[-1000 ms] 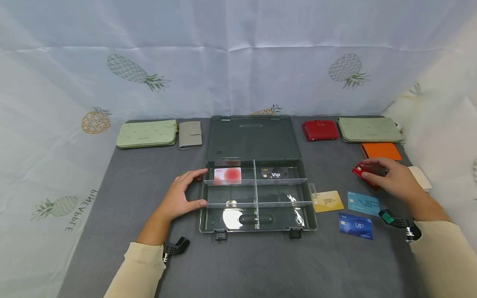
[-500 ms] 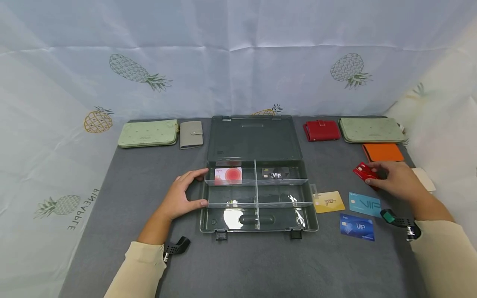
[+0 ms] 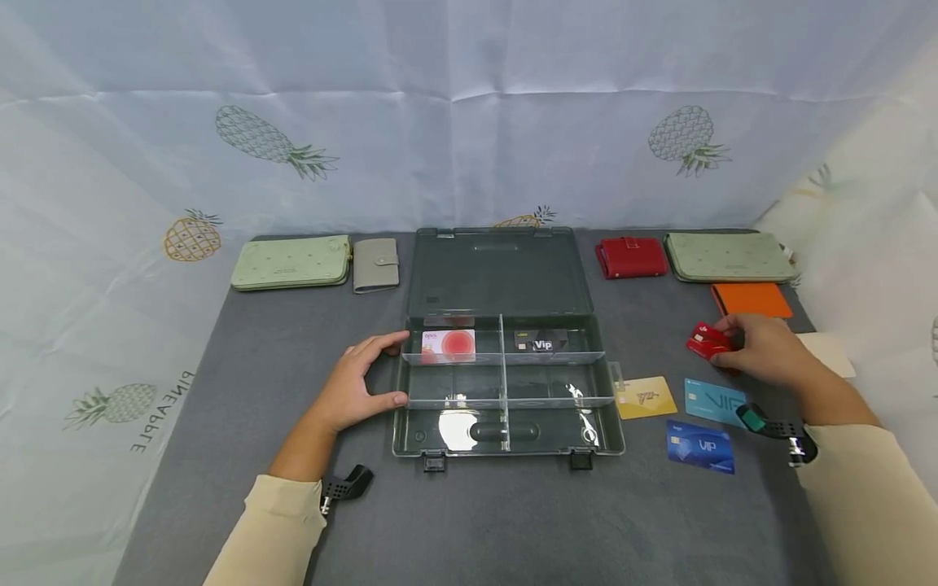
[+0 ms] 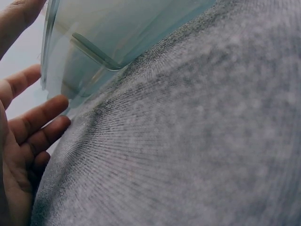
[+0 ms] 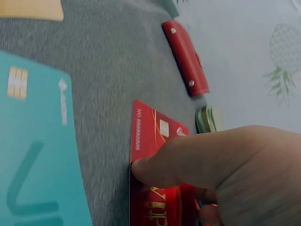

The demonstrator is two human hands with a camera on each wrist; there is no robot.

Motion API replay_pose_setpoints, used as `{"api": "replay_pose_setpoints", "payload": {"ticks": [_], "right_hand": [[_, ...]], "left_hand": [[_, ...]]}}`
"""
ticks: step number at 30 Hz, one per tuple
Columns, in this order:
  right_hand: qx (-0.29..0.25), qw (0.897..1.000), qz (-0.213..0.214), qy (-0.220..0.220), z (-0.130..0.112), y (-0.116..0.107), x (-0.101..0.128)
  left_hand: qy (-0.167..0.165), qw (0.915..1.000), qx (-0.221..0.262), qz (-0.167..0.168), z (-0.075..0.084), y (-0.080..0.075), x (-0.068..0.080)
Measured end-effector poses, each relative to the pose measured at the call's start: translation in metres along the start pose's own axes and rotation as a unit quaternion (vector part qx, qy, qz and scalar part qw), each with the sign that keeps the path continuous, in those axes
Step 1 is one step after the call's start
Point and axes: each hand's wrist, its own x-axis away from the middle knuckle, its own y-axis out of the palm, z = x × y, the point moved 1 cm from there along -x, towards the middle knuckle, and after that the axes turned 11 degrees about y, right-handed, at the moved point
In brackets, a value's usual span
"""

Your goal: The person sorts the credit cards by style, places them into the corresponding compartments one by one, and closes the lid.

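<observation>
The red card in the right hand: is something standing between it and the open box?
Nothing upright blocks the way. The right hand pinches the red card off to the box's right. Between them is open grey cloth; the gold card lies flat there, nearer the person, and the box's lid is open.

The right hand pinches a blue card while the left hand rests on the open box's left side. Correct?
Not quite: the card in the right hand is red, as the right wrist view shows. The left hand does rest on the open box's left side.
</observation>
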Motion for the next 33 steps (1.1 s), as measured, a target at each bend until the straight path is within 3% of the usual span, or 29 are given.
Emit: {"api": "replay_pose_setpoints", "payload": {"ticks": [9, 17, 26, 33], "right_hand": [[-0.048, 0.998, -0.009, -0.049, -0.023, 0.004, 0.001], [-0.089, 0.994, -0.028, -0.065, -0.065, -0.008, 0.005], [-0.187, 0.971, -0.049, -0.143, -0.125, -0.015, 0.014], [-0.217, 0.951, -0.120, -0.185, -0.178, -0.005, 0.014]], "left_hand": [[-0.005, 1.0000, 0.006, -0.002, 0.002, -0.001, -0.001], [-0.007, 1.0000, 0.007, -0.001, 0.001, -0.001, 0.000], [-0.010, 0.9999, 0.006, -0.004, 0.002, -0.001, -0.001], [-0.011, 0.9999, 0.009, -0.004, 0.002, -0.002, -0.001]]}}
